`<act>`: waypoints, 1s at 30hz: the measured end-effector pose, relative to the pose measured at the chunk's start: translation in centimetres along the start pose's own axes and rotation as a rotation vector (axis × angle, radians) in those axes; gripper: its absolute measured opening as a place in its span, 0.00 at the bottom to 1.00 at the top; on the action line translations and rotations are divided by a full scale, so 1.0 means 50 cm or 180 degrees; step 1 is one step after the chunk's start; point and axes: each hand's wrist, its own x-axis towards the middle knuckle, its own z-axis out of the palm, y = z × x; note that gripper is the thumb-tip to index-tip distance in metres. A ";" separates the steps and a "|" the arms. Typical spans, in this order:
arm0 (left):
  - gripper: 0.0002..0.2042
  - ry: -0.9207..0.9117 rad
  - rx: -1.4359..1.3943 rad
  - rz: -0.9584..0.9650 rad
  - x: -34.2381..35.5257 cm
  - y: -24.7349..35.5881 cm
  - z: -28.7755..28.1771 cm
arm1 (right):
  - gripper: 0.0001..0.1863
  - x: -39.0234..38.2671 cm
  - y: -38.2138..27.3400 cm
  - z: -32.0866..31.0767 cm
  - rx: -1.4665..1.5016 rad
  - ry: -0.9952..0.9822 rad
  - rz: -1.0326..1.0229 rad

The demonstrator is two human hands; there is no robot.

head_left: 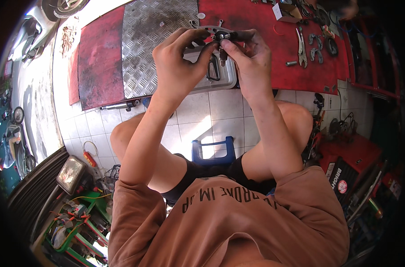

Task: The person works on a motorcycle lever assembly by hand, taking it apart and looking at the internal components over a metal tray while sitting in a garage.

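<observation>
My left hand (176, 60) and my right hand (252, 60) meet over the far work surface, fingers bent and pinching a small dark metal mechanical part (223, 54) between them. The part has shiny bits on top and a stub that points down toward me. Its exact kind is hard to make out, and my fingers cover its sides. Beneath the hands lies a shallow grey tray (232, 82), with a dark looped piece (214, 72) in it. A thin curved metal piece shows behind my fingertips.
A red work surface (273, 73) has a treaded metal plate (140, 58) at its left. On the right lie locking pliers (301, 51), a small cylinder (291, 63), chain-like pieces (316, 46) and an open box (287, 12). A blue stool (231, 151) stands between my legs.
</observation>
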 end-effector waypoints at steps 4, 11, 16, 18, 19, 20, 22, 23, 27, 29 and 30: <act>0.06 -0.0122 0.0053 -0.0123 -0.006 -0.002 0.005 | 0.12 -0.001 -0.005 -0.005 0.0067 -0.0039 0.0049; 0.08 0.0130 -0.0013 0.0311 -0.005 -0.009 0.010 | 0.11 -0.004 -0.007 -0.013 0.0089 -0.0161 0.0162; 0.09 -0.0081 -0.0049 0.0133 -0.005 0.004 0.001 | 0.11 -0.005 -0.017 -0.015 0.0112 -0.0148 0.0261; 0.09 -0.0099 -0.0006 0.0151 -0.007 0.004 0.001 | 0.11 -0.004 -0.011 -0.018 0.0106 -0.0150 0.0281; 0.09 -0.0087 0.0043 0.0177 -0.008 0.004 0.004 | 0.11 -0.004 -0.012 -0.018 0.0099 -0.0160 0.0288; 0.09 -0.0075 0.0091 0.0204 -0.008 0.003 0.006 | 0.10 -0.004 -0.013 -0.018 0.0090 -0.0170 0.0294; 0.09 -0.0055 0.0184 0.0356 -0.009 -0.001 0.011 | 0.10 -0.005 -0.012 -0.018 0.0066 -0.0175 0.0285; 0.08 -0.0044 0.0231 0.0434 -0.010 -0.003 0.013 | 0.10 -0.004 -0.011 -0.018 0.0049 -0.0172 0.0268; 0.08 0.0082 0.0278 0.0404 -0.011 0.001 0.017 | 0.10 -0.004 -0.004 -0.022 0.0151 -0.0185 0.0221; 0.08 -0.0001 0.0304 0.0183 -0.012 0.007 0.012 | 0.10 -0.005 -0.003 -0.022 0.0294 -0.0279 0.0228; 0.08 0.0024 0.0258 0.0255 -0.011 0.006 0.012 | 0.10 -0.005 -0.002 -0.022 0.0366 -0.0325 0.0232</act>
